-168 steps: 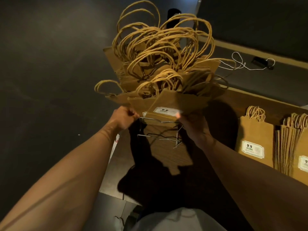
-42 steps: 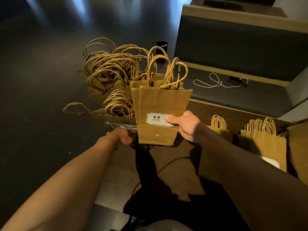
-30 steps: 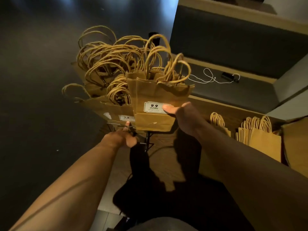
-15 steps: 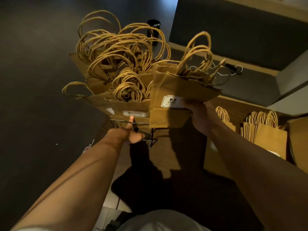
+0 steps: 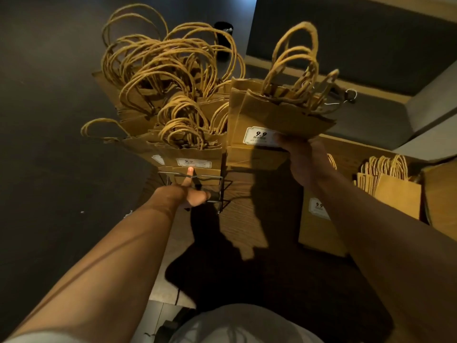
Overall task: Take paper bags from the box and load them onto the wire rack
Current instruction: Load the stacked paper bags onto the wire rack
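Right hand: The right hand (image 5: 303, 160) is pinching a small bunch of paper bags (image 5: 269, 120), thumb on the white label (image 5: 258, 137), the other fingers behind. The bunch is tilting, just to the right of the bags already on the rack (image 5: 188, 154).
Left hand: The left hand (image 5: 188, 191) is reaching to the front of the wire rack (image 5: 212, 179). One finger is pointing straight up against the front bag; the other fingers are hiding, so I cannot tell if they are holding the wire.
How to do it well: I think the bunch should be stood straight, then slid down behind the front wire, keeping the loops (image 5: 294, 63) from tangling with the others.
Hard to see: The rack is mostly hiding under bags. The box on the right (image 5: 440, 194) is cut off by the edge. The table (image 5: 247, 214) is dark with shadow.
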Demonstrator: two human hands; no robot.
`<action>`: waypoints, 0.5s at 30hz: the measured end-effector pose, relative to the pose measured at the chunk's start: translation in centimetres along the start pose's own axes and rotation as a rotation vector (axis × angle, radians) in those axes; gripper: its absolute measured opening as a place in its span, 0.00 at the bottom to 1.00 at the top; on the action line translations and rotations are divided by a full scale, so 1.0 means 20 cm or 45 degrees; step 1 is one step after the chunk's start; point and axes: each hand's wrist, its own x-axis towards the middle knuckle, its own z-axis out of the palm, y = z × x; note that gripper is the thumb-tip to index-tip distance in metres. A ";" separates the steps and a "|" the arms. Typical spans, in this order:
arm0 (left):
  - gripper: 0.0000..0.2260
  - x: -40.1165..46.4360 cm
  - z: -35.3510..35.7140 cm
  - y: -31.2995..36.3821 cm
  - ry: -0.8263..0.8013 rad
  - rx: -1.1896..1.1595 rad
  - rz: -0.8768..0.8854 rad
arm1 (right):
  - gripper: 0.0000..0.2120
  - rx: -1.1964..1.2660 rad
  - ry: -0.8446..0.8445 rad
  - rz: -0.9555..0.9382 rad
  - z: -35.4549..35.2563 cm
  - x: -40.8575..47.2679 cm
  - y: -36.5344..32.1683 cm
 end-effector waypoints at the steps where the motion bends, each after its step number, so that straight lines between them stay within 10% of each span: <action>1: 0.37 -0.01 0.00 0.01 -0.006 0.003 0.011 | 0.19 0.013 -0.012 0.003 -0.01 -0.01 0.02; 15: 0.29 -0.08 -0.01 0.04 0.063 0.067 0.094 | 0.28 0.074 -0.102 0.370 -0.11 -0.15 0.24</action>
